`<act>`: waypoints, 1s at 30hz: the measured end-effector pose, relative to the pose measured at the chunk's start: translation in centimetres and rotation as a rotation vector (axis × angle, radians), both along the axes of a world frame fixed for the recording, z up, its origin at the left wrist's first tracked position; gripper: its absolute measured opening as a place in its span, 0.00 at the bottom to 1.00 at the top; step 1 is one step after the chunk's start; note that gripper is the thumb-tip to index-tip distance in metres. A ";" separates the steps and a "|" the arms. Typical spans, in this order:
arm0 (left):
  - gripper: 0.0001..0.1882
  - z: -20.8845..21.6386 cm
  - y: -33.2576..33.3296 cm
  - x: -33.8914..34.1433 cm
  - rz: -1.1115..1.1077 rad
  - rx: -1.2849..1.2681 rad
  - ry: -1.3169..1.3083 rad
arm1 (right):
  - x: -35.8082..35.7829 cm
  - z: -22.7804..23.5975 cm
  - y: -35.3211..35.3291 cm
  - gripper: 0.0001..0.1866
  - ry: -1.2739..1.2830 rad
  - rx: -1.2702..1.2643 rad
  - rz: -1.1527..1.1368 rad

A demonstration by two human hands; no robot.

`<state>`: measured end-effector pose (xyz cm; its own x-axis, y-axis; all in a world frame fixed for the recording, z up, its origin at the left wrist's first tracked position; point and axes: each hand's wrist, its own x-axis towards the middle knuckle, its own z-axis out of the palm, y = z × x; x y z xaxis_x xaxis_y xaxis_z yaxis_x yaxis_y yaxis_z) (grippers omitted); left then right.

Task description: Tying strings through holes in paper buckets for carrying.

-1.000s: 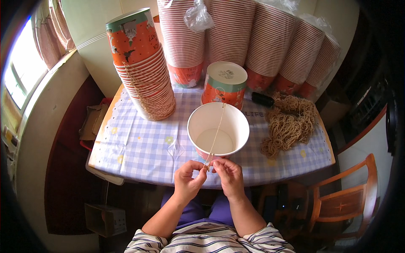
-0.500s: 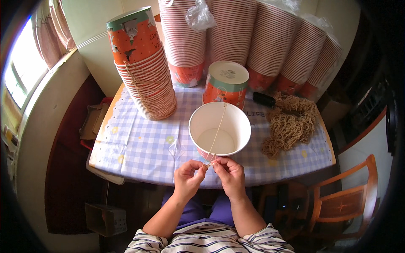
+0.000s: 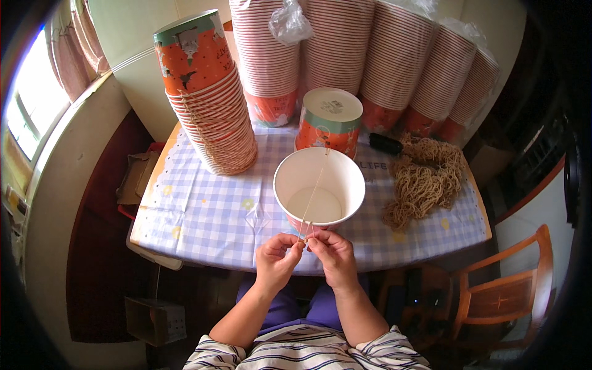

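A white-lined paper bucket [image 3: 297,179] stands open side up close to the table's front edge. A thin tan string [image 3: 315,191] runs from a hole near its far rim, across the mouth, to its near rim. Just outside that near rim, my left hand [image 3: 277,254] pinches the string between thumb and forefinger. Fingertip to fingertip with it, my right hand [image 3: 333,254] pinches the string too. Whether a knot lies between the fingertips is too small to tell. Right behind the bucket is an upside-down orange and green paper bucket [image 3: 328,126].
At the left rises a tall stack of upside-down buckets [image 3: 213,123] with strings hanging on its side. Several plastic-wrapped bucket stacks [image 3: 339,49] line the back. A heap of tan string [image 3: 428,182] lies at the right beside a black object [image 3: 385,143]. A wooden chair [image 3: 502,296] stands right.
The bucket has shifted very slightly left and toward the back. Both hands stay pinched at its near rim, the right a little further left, and the string across the mouth looks fainter.
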<state>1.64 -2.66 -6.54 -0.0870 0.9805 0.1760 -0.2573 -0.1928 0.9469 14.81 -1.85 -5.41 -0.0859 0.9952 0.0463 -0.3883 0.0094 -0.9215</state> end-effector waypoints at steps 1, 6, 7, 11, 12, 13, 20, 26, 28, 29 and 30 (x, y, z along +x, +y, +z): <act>0.03 0.1 -0.1 0.0 0.000 0.000 0.001 | 0.0 -0.2 0.0 0.08 -0.022 0.016 0.000; 0.03 0.0 0.0 -0.1 -0.005 -0.025 -0.001 | 0.1 -0.9 0.2 0.06 -0.024 0.017 -0.046; 0.03 0.0 0.0 -0.2 -0.005 -0.025 -0.002 | 0.2 -1.0 0.2 0.06 -0.040 0.022 -0.060; 0.04 -0.2 0.3 -0.3 -0.033 -0.057 -0.069 | 0.2 -0.9 0.2 0.06 -0.082 0.032 -0.070; 0.05 -0.2 0.4 -0.2 -0.036 -0.046 -0.102 | 0.2 -0.9 0.2 0.05 -0.089 0.044 -0.076; 0.05 -0.1 0.4 -0.2 -0.035 -0.046 -0.102 | 0.2 -0.9 0.2 0.05 -0.097 0.056 -0.081; 0.10 1.5 0.6 0.6 -0.093 -0.087 -0.078 | 0.4 -0.8 0.3 0.05 -0.261 0.114 -0.148; 0.08 1.1 0.8 0.5 -0.060 -0.058 0.095 | 0.2 -1.1 0.3 0.05 -0.203 0.128 -0.189; 0.07 1.2 0.8 0.3 -0.043 -0.064 0.130 | 0.4 -0.8 0.3 0.05 -0.260 0.156 -0.188; 0.07 1.2 0.7 0.3 -0.025 -0.054 0.175 | 0.4 -0.7 0.3 0.05 -0.260 0.156 -0.189; 0.06 1.1 0.7 0.2 -0.008 -0.043 0.220 | 0.3 -0.7 0.3 0.05 -0.262 0.155 -0.192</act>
<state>1.86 -1.92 -5.41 -0.0438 0.9881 0.1476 -0.0454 -0.1495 0.9877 15.13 -1.55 -6.06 0.0728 0.9773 0.1992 -0.1171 0.2067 -0.9714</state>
